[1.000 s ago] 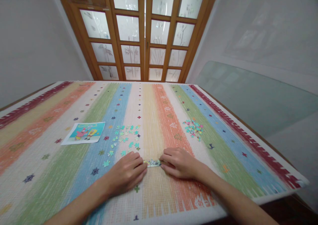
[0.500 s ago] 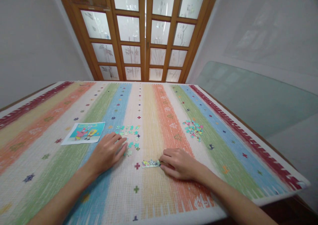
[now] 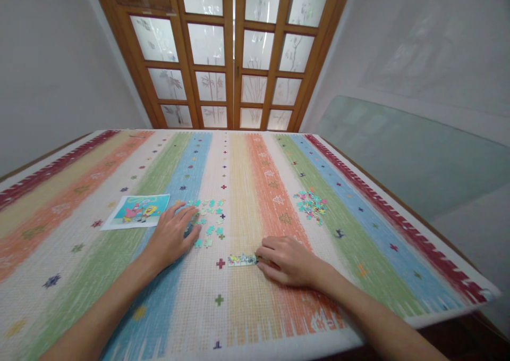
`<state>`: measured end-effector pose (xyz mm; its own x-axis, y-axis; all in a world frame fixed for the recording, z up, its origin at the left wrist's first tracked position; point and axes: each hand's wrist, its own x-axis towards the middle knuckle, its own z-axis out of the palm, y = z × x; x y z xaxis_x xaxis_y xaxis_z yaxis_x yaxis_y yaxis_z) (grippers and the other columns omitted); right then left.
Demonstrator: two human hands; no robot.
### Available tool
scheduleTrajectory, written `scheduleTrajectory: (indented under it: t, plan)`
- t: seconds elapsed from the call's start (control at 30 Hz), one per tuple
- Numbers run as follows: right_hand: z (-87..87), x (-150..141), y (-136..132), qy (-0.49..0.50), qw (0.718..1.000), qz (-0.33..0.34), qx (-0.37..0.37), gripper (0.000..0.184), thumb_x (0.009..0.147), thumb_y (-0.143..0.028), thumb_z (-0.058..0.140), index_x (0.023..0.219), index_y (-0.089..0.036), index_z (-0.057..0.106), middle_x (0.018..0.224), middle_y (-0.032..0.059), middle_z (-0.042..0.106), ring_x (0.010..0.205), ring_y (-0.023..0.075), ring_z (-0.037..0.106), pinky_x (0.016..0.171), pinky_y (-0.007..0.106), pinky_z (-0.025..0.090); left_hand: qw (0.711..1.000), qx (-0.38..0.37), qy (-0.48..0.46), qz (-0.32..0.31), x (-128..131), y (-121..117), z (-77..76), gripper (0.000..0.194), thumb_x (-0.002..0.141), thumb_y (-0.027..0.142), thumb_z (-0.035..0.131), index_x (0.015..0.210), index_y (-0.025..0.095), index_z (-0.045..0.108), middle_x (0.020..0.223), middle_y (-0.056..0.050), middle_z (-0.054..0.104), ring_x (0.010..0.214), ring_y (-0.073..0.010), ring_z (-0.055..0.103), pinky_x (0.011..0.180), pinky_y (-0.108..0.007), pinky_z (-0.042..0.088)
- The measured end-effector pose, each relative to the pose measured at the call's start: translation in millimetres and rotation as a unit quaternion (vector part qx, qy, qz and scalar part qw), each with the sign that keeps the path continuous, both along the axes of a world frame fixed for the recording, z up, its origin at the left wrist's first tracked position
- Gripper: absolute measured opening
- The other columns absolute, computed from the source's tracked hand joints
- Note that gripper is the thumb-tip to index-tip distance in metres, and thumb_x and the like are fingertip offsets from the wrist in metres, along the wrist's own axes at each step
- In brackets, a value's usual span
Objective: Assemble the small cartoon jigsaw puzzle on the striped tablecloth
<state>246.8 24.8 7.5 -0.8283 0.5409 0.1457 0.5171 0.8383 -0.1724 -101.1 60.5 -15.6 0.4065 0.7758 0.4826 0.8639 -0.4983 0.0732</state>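
Head camera view: the right hand (image 3: 283, 260) is pinching the end of an assembled puzzle strip (image 3: 242, 260) lying near the table's front edge. The left hand (image 3: 172, 236), fingers slightly spread, is hovering over or touching loose turquoise pieces (image 3: 209, 225), which one being unclear, beside a printed cartoon picture (image 3: 137, 212). A mixed pile (image 3: 311, 206) is lying farther right on the striped tablecloth (image 3: 243, 308).

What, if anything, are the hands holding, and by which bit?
The right hand has the right end of the puzzle strip, though pinched or just pressed can't be told. The left hand is open beside loose puzzle pieces, with nothing visibly held.
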Motion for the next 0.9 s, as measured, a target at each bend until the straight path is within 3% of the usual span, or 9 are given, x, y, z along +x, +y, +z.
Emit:
scheduleTrajectory:
  t: [0.33,0.57,0.73,0.9]
  plan:
    - [-0.3,1,0,0.014,1.000,0.005,-0.012,0.018,0.099,-0.025,0.047,0.093,-0.017,0.061,0.083,0.0052,0.062,0.071,0.0156,0.051,0.061,0.031,0.030,1.000,-0.003,0.001,-0.010,-1,1,-3.1,0.034,0.101,0.042,0.046,0.112,0.019,0.068,0.121,-0.015,0.069,0.127,-0.0399,0.051,0.103,-0.061,0.042]
    - [2.4,0,-1,0.009,1.000,0.004,-0.015,0.017,0.099,-0.025,0.048,0.093,-0.017,0.062,0.083,0.0054,0.062,0.070,0.0160,0.050,0.062,0.031,0.030,0.999,-0.012,-0.009,-0.038,0,0,3.0,0.031,0.102,0.033,0.042,0.114,0.020,0.068,0.120,-0.012,0.068,0.128,-0.0356,0.051,0.105,-0.058,0.043]
    - [2.1,1,-1,0.008,1.000,0.004,-0.014,0.018,0.099,-0.025,0.047,0.093,-0.017,0.062,0.083,0.0053,0.062,0.071,0.0159,0.051,0.061,0.031,0.030,0.996,-0.004,0.001,-0.085,4,-3,4.7,0.026,0.103,0.031,0.046,0.111,0.019,0.068,0.123,-0.011,0.068,0.127,-0.0345,0.052,0.104,-0.058,0.045]
    - [0.5,1,0,0.008,1.000,0.006,-0.003,0.018,0.099,-0.025,0.047,0.091,-0.017,0.062,0.082,0.0055,0.062,0.070,0.0157,0.050,0.061,0.031,0.029,0.986,-0.017,-0.011,-0.163,13,-12,19.8,0.018,0.099,0.022,0.051,0.107,0.021,0.067,0.125,-0.009,0.068,0.129,-0.0325,0.051,0.103,-0.055,0.047]
